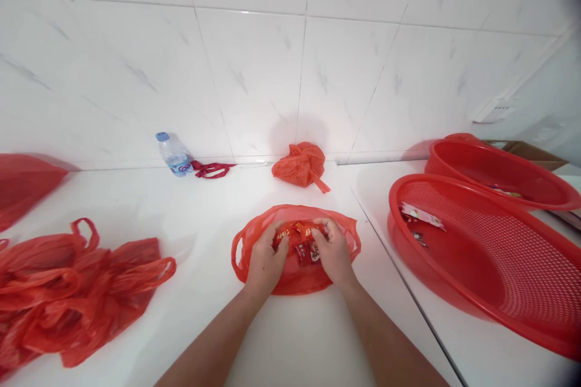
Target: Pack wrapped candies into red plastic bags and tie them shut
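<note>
A red plastic bag lies open on the white table in front of me, with several small red wrapped packets inside it. My left hand has its fingers curled on the bag's near-left rim. My right hand is curled the same way on the near-right rim, fingertips at the packets. Both hands pinch the thin plastic and hold the mouth apart.
A pile of empty red bags lies at the left. A knotted red bag, a water bottle and a red ribbon sit by the tiled wall. Two red perforated baskets stand at the right.
</note>
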